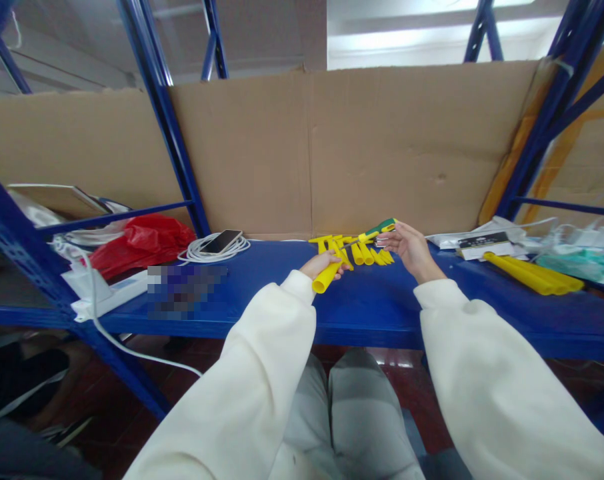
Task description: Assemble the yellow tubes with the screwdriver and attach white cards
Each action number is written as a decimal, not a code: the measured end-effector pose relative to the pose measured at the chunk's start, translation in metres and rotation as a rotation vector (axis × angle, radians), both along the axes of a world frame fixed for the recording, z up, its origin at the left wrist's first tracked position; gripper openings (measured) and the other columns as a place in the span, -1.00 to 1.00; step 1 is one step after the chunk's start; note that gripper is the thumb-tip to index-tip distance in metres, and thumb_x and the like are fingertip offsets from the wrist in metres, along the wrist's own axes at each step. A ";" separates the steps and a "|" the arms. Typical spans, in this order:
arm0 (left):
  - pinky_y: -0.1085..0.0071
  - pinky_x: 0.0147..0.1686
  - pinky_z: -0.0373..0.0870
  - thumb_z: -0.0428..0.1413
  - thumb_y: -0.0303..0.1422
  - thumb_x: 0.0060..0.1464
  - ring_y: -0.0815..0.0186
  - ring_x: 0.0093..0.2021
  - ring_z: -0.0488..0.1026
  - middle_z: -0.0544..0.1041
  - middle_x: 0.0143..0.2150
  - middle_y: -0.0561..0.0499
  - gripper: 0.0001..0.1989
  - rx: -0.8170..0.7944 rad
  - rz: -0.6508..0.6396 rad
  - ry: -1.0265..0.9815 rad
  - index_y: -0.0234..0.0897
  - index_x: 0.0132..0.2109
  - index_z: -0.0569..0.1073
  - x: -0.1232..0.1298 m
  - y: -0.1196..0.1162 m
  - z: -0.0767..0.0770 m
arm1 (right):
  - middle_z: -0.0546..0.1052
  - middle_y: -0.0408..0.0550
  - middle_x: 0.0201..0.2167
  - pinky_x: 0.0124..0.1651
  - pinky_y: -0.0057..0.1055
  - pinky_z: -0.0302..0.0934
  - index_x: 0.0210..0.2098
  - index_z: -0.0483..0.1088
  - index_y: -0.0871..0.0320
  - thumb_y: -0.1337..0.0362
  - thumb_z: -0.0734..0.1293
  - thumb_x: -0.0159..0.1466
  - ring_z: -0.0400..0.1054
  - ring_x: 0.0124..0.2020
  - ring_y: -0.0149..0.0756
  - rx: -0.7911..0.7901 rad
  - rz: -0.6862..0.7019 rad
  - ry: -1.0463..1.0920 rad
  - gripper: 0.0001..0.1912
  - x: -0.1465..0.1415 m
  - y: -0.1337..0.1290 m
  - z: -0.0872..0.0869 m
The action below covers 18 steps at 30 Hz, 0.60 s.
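My left hand [316, 265] is wrapped round a yellow plastic tube [324, 279], whose open end faces me. In my right hand [407, 245] is a screwdriver [379, 230] with a green and yellow handle, held by the fingers near its butt end. The screwdriver's shaft runs left and down to the far end of the tube; whether its tip touches the tube I cannot tell. Just behind my hands, several yellow plastic pieces [365, 253] lie in a row on the blue shelf [377, 313].
Stacked yellow tubes [532, 273] lie at right, near a black and white box [485, 243] and a green bag [575, 263]. At left are a phone [223, 241] on a coiled white cable [192, 250], a red plastic bag [142, 243] and a white power strip [115, 297]. Cardboard [382, 147] stands behind.
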<state>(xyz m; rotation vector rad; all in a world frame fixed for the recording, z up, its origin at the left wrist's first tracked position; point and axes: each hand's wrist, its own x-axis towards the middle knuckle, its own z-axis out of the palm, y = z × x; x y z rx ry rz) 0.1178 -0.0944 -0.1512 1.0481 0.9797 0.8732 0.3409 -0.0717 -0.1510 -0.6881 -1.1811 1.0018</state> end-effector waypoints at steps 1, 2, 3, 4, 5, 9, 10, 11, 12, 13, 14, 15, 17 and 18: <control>0.58 -0.66 0.24 -0.12 -0.62 0.23 0.45 -0.64 0.30 0.51 -0.38 -0.02 -0.57 0.001 -0.003 0.000 -0.31 0.22 0.15 0.000 0.002 -0.001 | 0.57 -0.13 -0.53 -0.53 -0.51 0.32 -0.35 0.32 0.09 0.05 0.49 0.14 0.49 -0.55 -0.34 0.012 -0.001 -0.007 -0.67 0.000 0.001 0.000; 0.57 -0.65 0.26 -0.10 -0.62 0.23 0.45 -0.64 0.31 0.52 -0.36 -0.04 -0.57 0.001 -0.009 -0.005 -0.31 0.21 0.16 -0.001 0.004 -0.003 | 0.56 -0.15 -0.54 -0.53 -0.51 0.31 -0.35 0.33 0.08 0.05 0.49 0.14 0.48 -0.57 -0.35 0.023 -0.004 -0.014 -0.67 0.000 0.002 -0.001; 0.56 -0.64 0.28 -0.09 -0.61 0.22 0.44 -0.63 0.32 0.53 -0.33 -0.05 -0.57 0.002 -0.018 -0.016 -0.30 0.21 0.17 -0.002 0.006 -0.004 | 0.54 -0.17 -0.56 -0.54 -0.51 0.30 -0.34 0.34 0.08 0.03 0.50 0.13 0.46 -0.58 -0.36 0.030 -0.009 -0.022 -0.66 0.001 0.003 -0.002; 0.55 -0.63 0.30 -0.07 -0.60 0.22 0.44 -0.62 0.33 0.54 -0.31 -0.06 -0.57 0.004 -0.028 -0.031 -0.29 0.21 0.17 -0.003 0.008 -0.006 | 0.52 -0.19 -0.57 -0.55 -0.51 0.28 -0.34 0.35 0.08 0.02 0.51 0.12 0.44 -0.59 -0.38 0.037 -0.016 -0.027 -0.64 0.001 0.004 -0.002; 0.55 -0.62 0.31 -0.05 -0.59 0.21 0.44 -0.61 0.34 0.55 -0.30 -0.07 -0.57 0.008 -0.038 -0.045 -0.28 0.20 0.18 -0.003 0.010 -0.007 | 0.50 -0.21 -0.59 -0.56 -0.52 0.26 -0.34 0.36 0.08 0.00 0.52 0.10 0.41 -0.60 -0.40 0.043 -0.025 -0.030 -0.63 0.001 0.005 -0.003; 0.57 -0.63 0.30 -0.07 -0.60 0.22 0.44 -0.63 0.34 0.53 -0.36 -0.03 -0.59 0.005 -0.037 -0.031 -0.30 0.18 0.18 -0.003 0.007 -0.005 | 0.42 -0.26 -0.63 -0.59 -0.55 0.19 -0.36 0.38 0.09 -0.03 0.55 0.03 0.33 -0.62 -0.45 0.074 -0.075 -0.017 -0.59 0.001 0.008 -0.004; 0.57 -0.64 0.28 -0.10 -0.61 0.23 0.44 -0.64 0.33 0.51 -0.39 -0.01 -0.60 0.001 -0.027 -0.009 -0.31 0.18 0.18 -0.002 0.005 -0.003 | 0.41 -0.27 -0.63 -0.60 -0.55 0.18 -0.37 0.38 0.09 -0.04 0.55 0.02 0.31 -0.62 -0.46 0.079 -0.083 -0.016 -0.58 0.001 0.008 -0.004; 0.59 -0.66 0.26 -0.13 -0.62 0.24 0.44 -0.65 0.32 0.49 -0.42 0.01 -0.61 0.003 -0.016 0.004 -0.31 0.17 0.18 -0.001 0.002 -0.001 | 0.39 -0.28 -0.64 -0.60 -0.55 0.16 -0.37 0.38 0.09 -0.04 0.56 0.00 0.30 -0.62 -0.46 0.081 -0.087 -0.016 -0.57 0.001 0.008 -0.004; 0.60 -0.67 0.23 -0.14 -0.62 0.25 0.45 -0.66 0.30 0.47 -0.44 0.02 -0.62 0.005 -0.006 0.014 -0.32 0.17 0.18 0.000 -0.001 0.001 | 0.38 -0.28 -0.64 -0.61 -0.55 0.16 -0.38 0.38 0.09 -0.05 0.56 -0.01 0.29 -0.62 -0.47 0.081 -0.090 -0.017 -0.56 0.001 0.008 -0.004; 0.61 -0.68 0.22 -0.15 -0.63 0.25 0.46 -0.67 0.28 0.47 -0.45 0.03 -0.63 0.005 -0.001 0.019 -0.32 0.16 0.18 0.001 -0.004 0.003 | 0.37 -0.28 -0.64 -0.61 -0.55 0.15 -0.39 0.37 0.09 -0.05 0.56 -0.01 0.28 -0.62 -0.47 0.080 -0.091 -0.019 -0.55 0.001 0.008 -0.003; 0.61 -0.69 0.20 -0.15 -0.63 0.26 0.47 -0.67 0.28 0.46 -0.45 0.04 -0.63 0.004 0.006 0.022 -0.32 0.16 0.18 0.002 -0.006 0.005 | 0.37 -0.29 -0.65 -0.62 -0.56 0.15 -0.40 0.37 0.09 -0.06 0.57 -0.02 0.28 -0.63 -0.47 0.077 -0.092 -0.019 -0.55 0.000 0.007 -0.003; 0.62 -0.69 0.20 -0.15 -0.63 0.26 0.47 -0.67 0.28 0.46 -0.45 0.04 -0.64 0.002 0.008 0.020 -0.32 0.16 0.19 0.003 -0.007 0.006 | 0.36 -0.29 -0.65 -0.62 -0.56 0.14 -0.41 0.36 0.10 -0.07 0.57 -0.02 0.27 -0.63 -0.48 0.074 -0.093 -0.019 -0.54 0.000 0.007 -0.003; 0.61 -0.69 0.20 -0.14 -0.63 0.26 0.47 -0.66 0.28 0.46 -0.45 0.04 -0.63 0.000 0.002 0.016 -0.31 0.16 0.19 0.003 -0.007 0.007 | 0.35 -0.29 -0.66 -0.62 -0.57 0.14 -0.43 0.35 0.10 -0.08 0.57 -0.02 0.25 -0.65 -0.49 0.071 -0.093 -0.021 -0.53 0.000 0.006 -0.002; 0.61 -0.68 0.21 -0.14 -0.62 0.26 0.46 -0.66 0.29 0.46 -0.44 0.03 -0.63 -0.001 -0.002 0.015 -0.31 0.17 0.19 0.002 -0.007 0.006 | 0.35 -0.29 -0.67 -0.63 -0.57 0.13 -0.43 0.35 0.10 -0.09 0.57 -0.03 0.24 -0.66 -0.50 0.069 -0.094 -0.021 -0.52 -0.001 0.005 -0.002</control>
